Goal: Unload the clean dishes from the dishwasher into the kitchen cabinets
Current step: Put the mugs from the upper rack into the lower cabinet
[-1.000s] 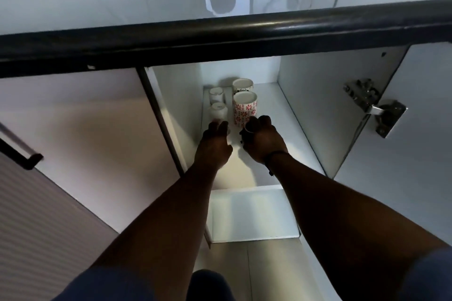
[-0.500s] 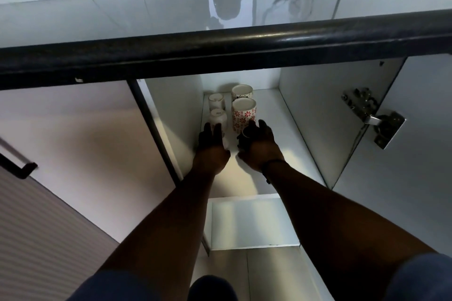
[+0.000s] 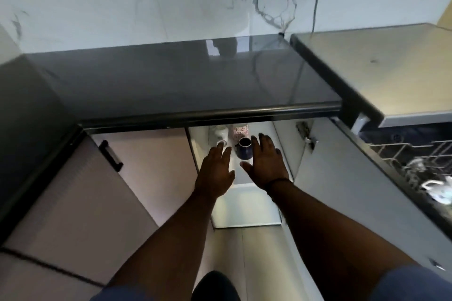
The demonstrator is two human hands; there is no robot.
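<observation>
Step in hand: both hands are empty at the mouth of the open lower cabinet; by my judgement the cups are set down and the next item must come from the dishwasher.
Left hand: fingers straight and relaxed, holding nothing; its fingertips lie just beside a small white cup, contact uncertain.
Right hand: spread flat, holding nothing, just right of the dark blue cup, not gripping it.
Cups on the shelf: the blue cup stands upright, mouth up, between the two hands; behind it stands a red-patterned white mug, with another white cup to that mug's left, both partly hidden under the dark countertop.
Remaining load: the dishwasher rack lies well to the right; a pale cup-like piece shows there, blurred.
Key relation: the rack lies to the right of both hands, so the right hand is nearer for the next pick.
Risk: the upright cups sit close together near the fingertips and could be knocked.
</observation>
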